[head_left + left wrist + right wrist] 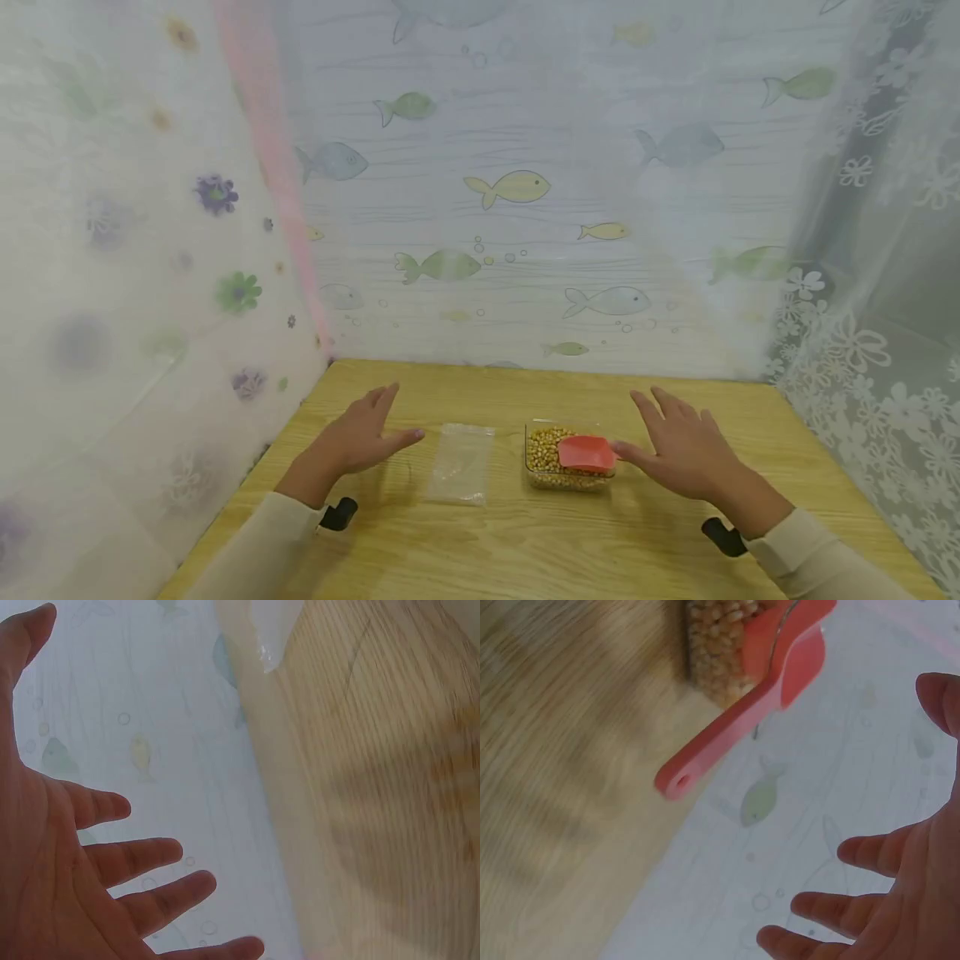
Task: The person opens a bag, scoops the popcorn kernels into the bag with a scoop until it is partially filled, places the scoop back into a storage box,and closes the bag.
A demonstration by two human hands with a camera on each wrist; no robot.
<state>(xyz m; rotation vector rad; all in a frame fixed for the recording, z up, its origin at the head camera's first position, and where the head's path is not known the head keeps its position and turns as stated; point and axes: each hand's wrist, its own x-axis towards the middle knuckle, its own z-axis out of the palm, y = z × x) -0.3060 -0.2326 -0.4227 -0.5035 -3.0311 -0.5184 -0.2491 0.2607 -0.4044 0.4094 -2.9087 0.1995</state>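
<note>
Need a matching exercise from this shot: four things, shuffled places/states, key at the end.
1. Scoop
2. Plastic bag
3. Yellow kernels
4. Left hand

A. Inside the clear container
B. Fingers spread, holding nothing
C. See-through, lying flat on the table
D. Red, its handle sticking out past the container

Pairs: 1-D, 2-C, 3-A, 4-B

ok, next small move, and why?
Probably close the right hand on the handle of the red scoop: it juts out past the clear kernel box, and that hand, spread and holding nothing, is close by.
</note>
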